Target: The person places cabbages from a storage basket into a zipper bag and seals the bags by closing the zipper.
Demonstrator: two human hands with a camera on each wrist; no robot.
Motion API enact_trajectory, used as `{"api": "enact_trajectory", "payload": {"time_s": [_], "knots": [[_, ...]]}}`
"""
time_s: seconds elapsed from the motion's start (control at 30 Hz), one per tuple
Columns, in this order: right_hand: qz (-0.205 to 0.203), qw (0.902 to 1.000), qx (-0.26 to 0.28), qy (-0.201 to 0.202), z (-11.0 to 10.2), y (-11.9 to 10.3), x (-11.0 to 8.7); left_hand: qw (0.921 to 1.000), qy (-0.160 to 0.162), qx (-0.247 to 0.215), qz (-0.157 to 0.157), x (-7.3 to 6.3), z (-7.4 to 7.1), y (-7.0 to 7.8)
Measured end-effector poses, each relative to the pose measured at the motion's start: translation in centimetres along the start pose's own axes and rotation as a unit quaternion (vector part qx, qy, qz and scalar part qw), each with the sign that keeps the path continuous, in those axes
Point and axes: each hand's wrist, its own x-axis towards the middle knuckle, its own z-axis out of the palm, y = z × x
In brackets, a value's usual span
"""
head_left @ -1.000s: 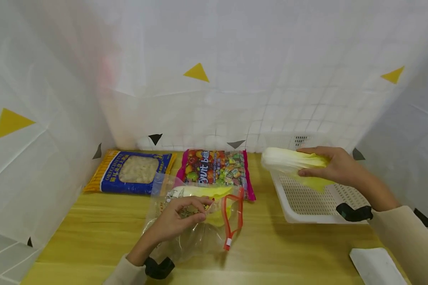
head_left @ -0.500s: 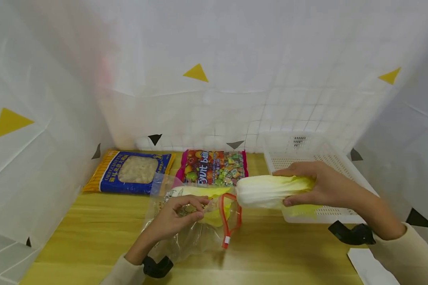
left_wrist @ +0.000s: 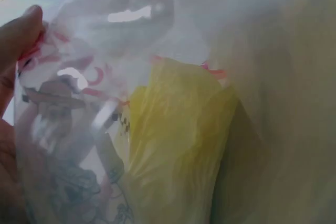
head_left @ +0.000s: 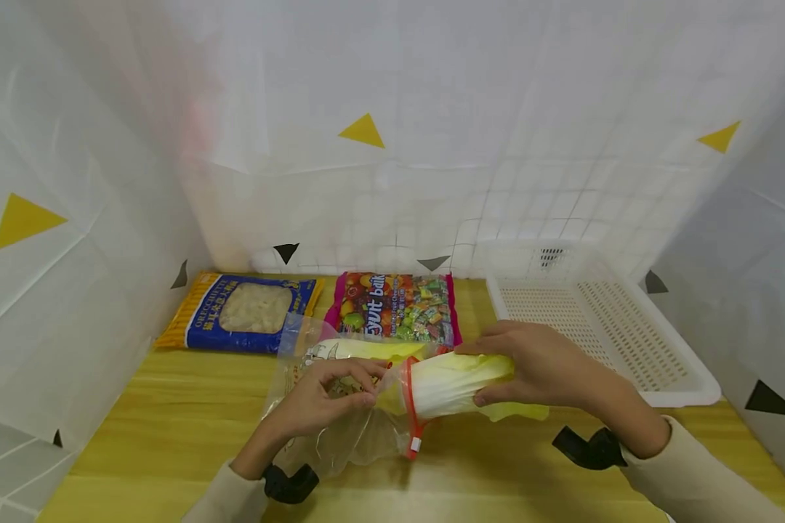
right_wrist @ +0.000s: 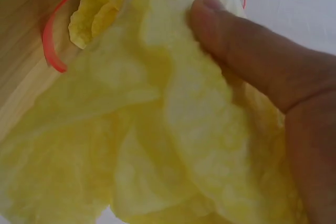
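A clear zip bag (head_left: 347, 443) with a red zip edge lies at the middle of the table, its mouth toward the right. My left hand (head_left: 330, 396) pinches the bag's film near that mouth. Inside the bag is one napa cabbage (left_wrist: 178, 140), its yellow leaves showing through the plastic in the left wrist view. My right hand (head_left: 536, 363) grips a second napa cabbage (head_left: 454, 385) by its leafy end, thumb on the near side. The white base of this cabbage is at the red-edged opening; how deep it sits is hard to tell.
Behind the bag lie a blue and orange pasta pack (head_left: 255, 312) and a fruit candy bag (head_left: 399, 305). A white perforated basket (head_left: 687, 363) stands at the right. White sheeting (head_left: 432, 87) walls the wooden table (head_left: 170, 421) at the back and sides.
My right hand has carried the second cabbage from above the basket leftward and down to the bag's mouth. My left hand has stayed at the bag.
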Motion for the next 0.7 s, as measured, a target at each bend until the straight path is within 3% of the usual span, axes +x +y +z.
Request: {"api": "enact_trajectory", "payload": {"time_s": [0.13, 0.4, 0.5, 0.7], "knots": [[-0.001, 0.9998, 0.019, 0.009, 0.7, -0.2, 0.4, 0.9998, 0.006, -0.017, -0.004, 0.0, -0.1, 0.0], [-0.020, 0.9914, 0.129, 0.012, 2.5, -0.6, -0.1, 0.9976, 0.026, -0.064, -0.007, 0.4, 0.4, 0.0], [-0.022, 0.9905, 0.131, 0.035, 3.5, -0.9, 0.0, 0.9975, 0.031, -0.062, -0.013, 0.5, 0.5, 0.1], [0.019, 0.9902, 0.122, 0.066, 5.1, -1.8, 0.6, 0.9977, 0.032, -0.056, -0.018, 0.4, 0.4, 0.5]]}}
